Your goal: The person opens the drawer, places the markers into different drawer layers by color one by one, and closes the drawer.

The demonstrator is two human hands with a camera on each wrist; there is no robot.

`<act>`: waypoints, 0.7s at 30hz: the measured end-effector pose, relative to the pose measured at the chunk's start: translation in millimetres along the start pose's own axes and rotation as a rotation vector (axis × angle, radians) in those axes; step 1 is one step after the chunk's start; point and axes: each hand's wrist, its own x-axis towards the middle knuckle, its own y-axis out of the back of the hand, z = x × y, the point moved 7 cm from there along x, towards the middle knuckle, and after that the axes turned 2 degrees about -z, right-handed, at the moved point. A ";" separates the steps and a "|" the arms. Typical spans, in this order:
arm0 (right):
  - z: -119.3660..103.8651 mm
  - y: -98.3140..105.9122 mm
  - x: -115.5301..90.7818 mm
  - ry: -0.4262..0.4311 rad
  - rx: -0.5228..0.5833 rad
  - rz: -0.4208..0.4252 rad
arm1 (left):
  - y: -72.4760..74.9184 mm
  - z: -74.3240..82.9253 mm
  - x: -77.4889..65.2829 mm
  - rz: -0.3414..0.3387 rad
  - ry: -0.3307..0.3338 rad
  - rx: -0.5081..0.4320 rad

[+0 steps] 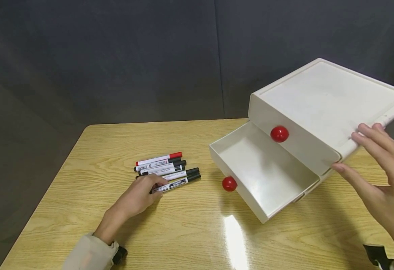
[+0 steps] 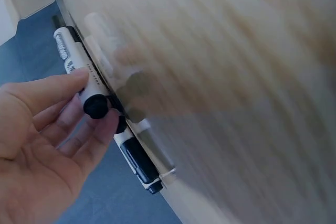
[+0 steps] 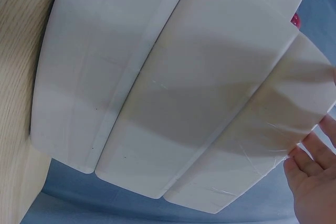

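Note:
My left hand (image 1: 139,195) pinches a black-capped whiteboard marker (image 1: 178,184) between thumb and fingers, at the near side of a row of markers. In the left wrist view, the marker's black end (image 2: 96,106) pokes out between thumb and fingertips. On the right is a white drawer unit (image 1: 332,101) with its lower drawer (image 1: 251,153) pulled out and bare inside. My right hand (image 1: 391,172) touches the unit's top near edge with fingers extended, the thumb by the front corner. The right wrist view shows the unit's side wall (image 3: 199,87) and the fingertips along its edge.
Several other markers lie side by side beyond my left hand, among them a red-capped one (image 1: 160,158). Round red knobs (image 1: 279,134) stick out from the drawer fronts. The wooden table (image 1: 116,142) ends at a dark curtain (image 1: 149,67) behind.

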 end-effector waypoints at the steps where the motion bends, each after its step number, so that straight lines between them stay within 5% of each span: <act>1: 0.2 0.1 -0.1 -0.001 0.001 0.000 | 0.0 -0.1 0.0 0.003 0.003 -0.003; 21: -0.1 0.2 -0.1 0.005 0.006 0.002 | 21.0 12.6 -4.6 0.089 0.007 -0.121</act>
